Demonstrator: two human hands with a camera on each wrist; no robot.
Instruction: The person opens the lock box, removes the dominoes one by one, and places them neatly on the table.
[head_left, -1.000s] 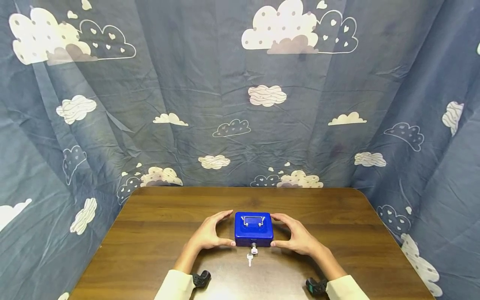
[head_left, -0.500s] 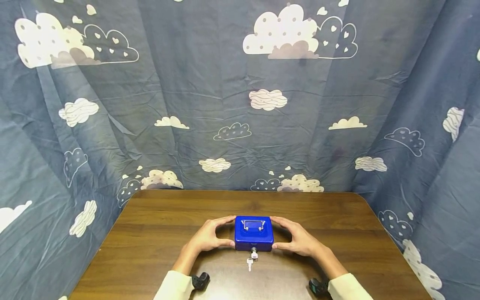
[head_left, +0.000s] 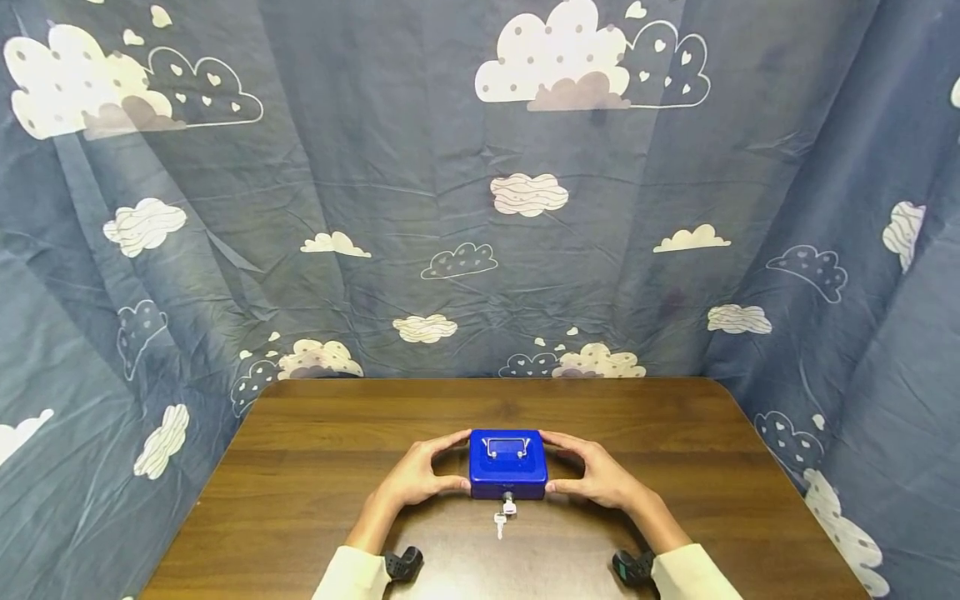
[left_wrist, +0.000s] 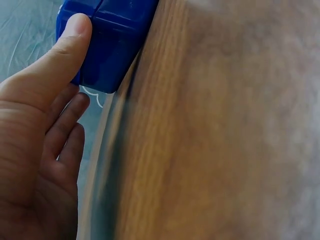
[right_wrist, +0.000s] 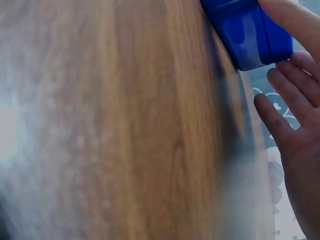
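Note:
A blue metal cash box (head_left: 507,467) with a silver handle on its lid stands closed on the table. A key (head_left: 509,507) sits in its front lock, and a second key (head_left: 500,525) hangs below it. My left hand (head_left: 415,475) holds the box's left side, thumb at the front corner and fingertips at the back corner. On the right side my right hand (head_left: 600,477) grips it the same way. In the left wrist view the thumb (left_wrist: 75,37) lies against the blue box (left_wrist: 112,45). The right wrist view shows only one end of the box (right_wrist: 245,35).
The brown wooden table (head_left: 337,425) has rounded far corners. Behind it and along both sides hangs a grey-blue curtain (head_left: 405,150) with a cloud print. A black wrist camera (head_left: 403,564) is strapped at the left wrist, another black camera (head_left: 632,568) at the right.
My left fingertips, a little apart from the box a second ago, now touch its back left corner. The box and keys stay in place on the table; the head view has shifted slightly.

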